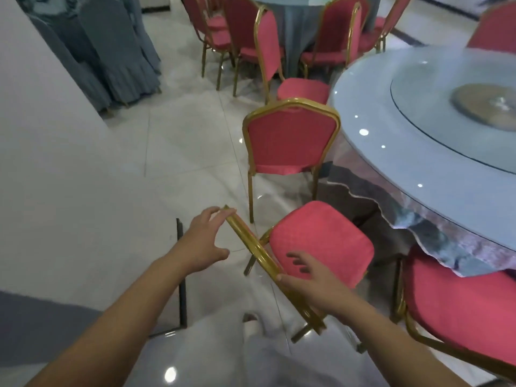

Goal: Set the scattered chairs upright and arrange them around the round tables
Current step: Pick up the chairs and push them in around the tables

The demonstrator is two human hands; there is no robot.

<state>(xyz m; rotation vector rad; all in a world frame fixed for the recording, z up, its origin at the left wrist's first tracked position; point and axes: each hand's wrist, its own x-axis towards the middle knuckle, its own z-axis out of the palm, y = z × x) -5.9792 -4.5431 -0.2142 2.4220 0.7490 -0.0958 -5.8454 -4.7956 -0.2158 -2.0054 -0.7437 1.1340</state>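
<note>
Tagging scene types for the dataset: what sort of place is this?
Likely a banquet hall or restaurant dining room: a large round glass-topped table with a glass turntable, red-cushioned gold-framed chairs around it and around a second cloth-draped round table behind, and grey fabric-covered chairs grouped at far left.

The chair (321, 244) at 6 o'clock has a shiny gold metal frame (248, 238) and a red cloth seat with a bumpy weave. The floor (181, 141) is smooth, glossy tile. At 2 o'clock the round table (377, 129) has a shiny glass top. At 11 o'clock the grey chair covers (117, 57) are matt cloth.
</note>
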